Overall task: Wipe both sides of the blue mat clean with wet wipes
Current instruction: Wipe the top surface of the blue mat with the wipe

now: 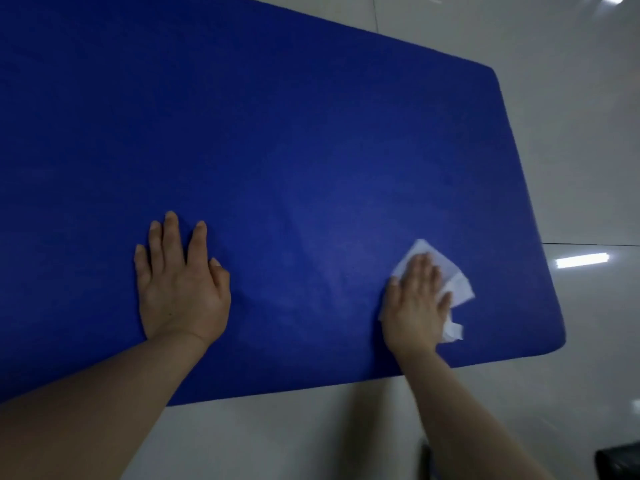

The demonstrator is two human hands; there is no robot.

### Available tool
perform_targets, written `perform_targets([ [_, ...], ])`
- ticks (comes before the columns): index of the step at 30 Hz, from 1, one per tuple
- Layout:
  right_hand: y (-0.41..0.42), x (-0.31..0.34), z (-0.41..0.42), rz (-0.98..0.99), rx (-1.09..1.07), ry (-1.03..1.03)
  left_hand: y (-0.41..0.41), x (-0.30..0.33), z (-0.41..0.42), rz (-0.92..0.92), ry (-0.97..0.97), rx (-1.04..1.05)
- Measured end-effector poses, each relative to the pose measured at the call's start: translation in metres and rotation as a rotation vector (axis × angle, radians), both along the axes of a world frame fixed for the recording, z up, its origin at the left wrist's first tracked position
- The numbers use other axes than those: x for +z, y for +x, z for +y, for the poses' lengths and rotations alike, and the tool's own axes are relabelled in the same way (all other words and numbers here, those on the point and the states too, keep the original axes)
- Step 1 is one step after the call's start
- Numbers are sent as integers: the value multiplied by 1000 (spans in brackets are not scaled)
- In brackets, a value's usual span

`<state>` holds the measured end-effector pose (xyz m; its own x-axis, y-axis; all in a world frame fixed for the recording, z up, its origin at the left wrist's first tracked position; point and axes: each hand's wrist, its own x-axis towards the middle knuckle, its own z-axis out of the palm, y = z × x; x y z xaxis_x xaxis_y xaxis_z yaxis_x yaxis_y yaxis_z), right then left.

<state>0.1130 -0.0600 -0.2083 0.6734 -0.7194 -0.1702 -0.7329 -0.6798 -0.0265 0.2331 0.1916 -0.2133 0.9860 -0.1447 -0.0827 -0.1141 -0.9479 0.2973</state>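
Blue mat [277,150] lies flat on the glossy white tiled floor [571,150] and fills most of the view; its right end and near edge show. My left hand [180,285] is flat on the mat near the near edge, palm down, fingers [171,233] straight and slightly spread, holding nothing. My right hand [415,299] presses a crumpled white wet wipe [457,285] onto the mat close to its right near corner, fingers extended over the wipe, not curled round it; wipe sticks out past the fingertips and on the right side. Dark object [620,462] at bottom right corner on the floor, can't tell what. No readable writing or brand on mat or wipe.
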Motion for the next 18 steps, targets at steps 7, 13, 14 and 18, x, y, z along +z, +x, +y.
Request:
perform_targets([
  [7,-21,-1,18,-45,476,30,1,1,0,4,-3,4],
  [13,5,6,6,13,87,76,0,-1,0,2,6,6],
  [14,13,5,27,-36,221,71,0,-1,0,4,7,9],
  [18,31,2,70,-53,706,98,-1,-1,-2,-2,-1,17],
])
